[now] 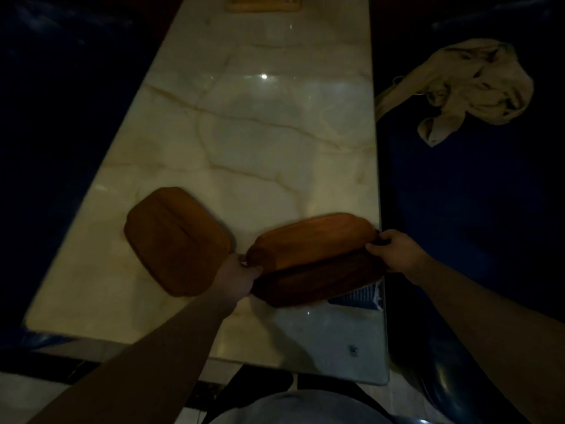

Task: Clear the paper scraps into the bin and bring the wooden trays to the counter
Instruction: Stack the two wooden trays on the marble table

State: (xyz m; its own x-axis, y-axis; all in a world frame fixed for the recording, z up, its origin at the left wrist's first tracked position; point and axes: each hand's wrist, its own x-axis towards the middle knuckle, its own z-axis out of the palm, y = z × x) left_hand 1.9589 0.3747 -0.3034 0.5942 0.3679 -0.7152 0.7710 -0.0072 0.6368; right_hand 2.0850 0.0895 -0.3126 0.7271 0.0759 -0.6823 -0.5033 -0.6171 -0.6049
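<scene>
Two brown wooden trays are stacked near the right edge of the marble table [250,142]. The upper tray [312,240] tilts on the lower tray [318,280]. My left hand [238,273] grips the stack's left end and my right hand [394,249] grips its right end. A third wooden tray [177,240] lies flat on the table just left of my left hand. A striped paper scrap [360,296] shows under the stack's near right corner.
Dark blue seats run along both sides of the table. A crumpled beige cloth [470,87] lies on the right seat. A light wooden object [263,3] sits at the table's far end. A small screw-like item [353,349] rests near the front edge.
</scene>
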